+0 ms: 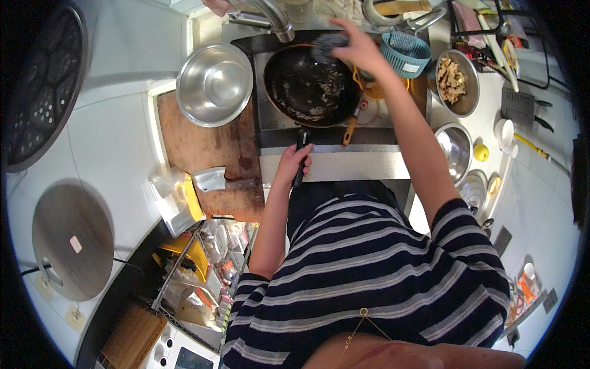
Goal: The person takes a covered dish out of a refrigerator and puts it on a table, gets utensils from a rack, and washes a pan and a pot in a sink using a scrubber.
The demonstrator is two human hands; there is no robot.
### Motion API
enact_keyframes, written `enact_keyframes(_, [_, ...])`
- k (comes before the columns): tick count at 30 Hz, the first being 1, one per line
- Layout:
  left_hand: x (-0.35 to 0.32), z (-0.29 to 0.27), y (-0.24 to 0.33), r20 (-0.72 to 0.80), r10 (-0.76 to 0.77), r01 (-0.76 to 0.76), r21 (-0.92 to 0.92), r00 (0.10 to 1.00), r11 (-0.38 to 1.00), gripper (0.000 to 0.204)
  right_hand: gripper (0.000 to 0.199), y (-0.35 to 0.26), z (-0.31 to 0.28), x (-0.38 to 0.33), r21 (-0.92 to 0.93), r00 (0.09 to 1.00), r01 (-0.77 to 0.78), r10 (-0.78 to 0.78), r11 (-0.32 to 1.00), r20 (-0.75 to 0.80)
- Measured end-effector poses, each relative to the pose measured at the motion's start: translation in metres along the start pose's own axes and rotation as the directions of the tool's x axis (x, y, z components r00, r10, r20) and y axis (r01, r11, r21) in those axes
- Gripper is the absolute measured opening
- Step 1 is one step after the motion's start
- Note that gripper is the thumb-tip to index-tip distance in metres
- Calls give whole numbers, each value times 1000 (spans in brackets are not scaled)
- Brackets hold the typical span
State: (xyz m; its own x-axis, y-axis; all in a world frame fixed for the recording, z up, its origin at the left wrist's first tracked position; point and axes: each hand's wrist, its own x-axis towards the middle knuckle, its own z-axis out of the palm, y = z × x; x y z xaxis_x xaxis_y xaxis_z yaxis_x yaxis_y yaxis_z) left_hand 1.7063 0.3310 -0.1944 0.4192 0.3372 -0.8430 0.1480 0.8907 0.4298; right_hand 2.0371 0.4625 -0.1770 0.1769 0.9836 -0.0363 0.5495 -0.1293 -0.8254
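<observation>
Head view: the black handle (300, 157) of a dark frying pan (310, 86) is being gripped by the left hand (293, 161), its fingers (305, 163) being curled shut around it at the sink's near edge. A grey scouring pad (329, 45) is being pinched by the right hand (362, 49), with the fingers closed over it and pressed against the pan's far rim, at about one o'clock on the pan. The pan is lying inside the sink (332, 138), its dark inside being speckled with pale food scraps. A curved metal tap (273, 17) is being seen at eleven o'clock from the pan.

At nine o'clock from the pan, a steel bowl (214, 84) is resting on a worn wooden cutting board (209, 154), and a cleaver (221, 180) is lying on the board's near end. At two o'clock from the pan, a blue slotted basket (405, 55) is sitting, with a steel bowl of brownish food (456, 82) just beyond it at three o'clock. A second empty steel bowl (455, 150) and a yellow lemon (481, 152) are lying at four o'clock. The white tiled counter (110, 135) is carrying a round wooden lid (70, 243) at eight o'clock. A striped shirt (369, 270) is being worn by the person.
</observation>
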Motion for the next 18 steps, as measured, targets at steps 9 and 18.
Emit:
enact_keyframes(9, [-5, 8, 10, -5, 94, -92, 157, 996, 983, 26, 70, 10, 78, 107, -371, 933, 161, -19, 914, 359])
enact_keyframes(18, [-5, -14, 8, -123, 193, -143, 331, 974, 933, 40, 64, -1, 103, -20, -86, 957, -57, 30, 995, -289])
